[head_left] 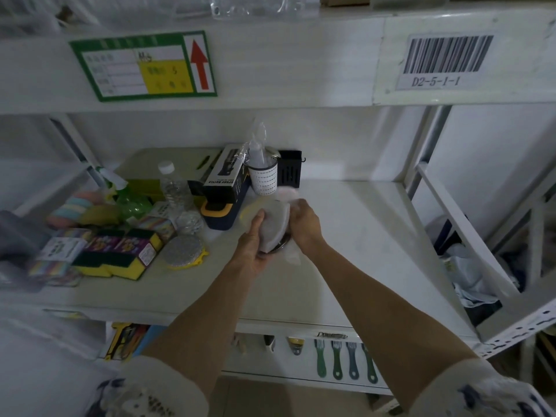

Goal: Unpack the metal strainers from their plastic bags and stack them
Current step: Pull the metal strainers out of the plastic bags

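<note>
Both hands work on one bagged strainer above the shelf.

The left hand [255, 239] is clenched around the strainer [275, 228], holding it tilted on edge from the left side, and the right hand [304, 224] grips the bag [288, 195] at its upper right side, the fingers closed on the plastic. The strainer seems to be partly out of the bag, but blur makes this unsure. I judge the task is at an early or middle step: no finished stack is visible on the shelf [361, 236], so stacking is left to do. Left of the hands the shelf is crowded with sponges [120, 254], a bottle [171, 185] and a holder [264, 179]. To the right it is bare up to the frame edge, good room for a stack.
</note>
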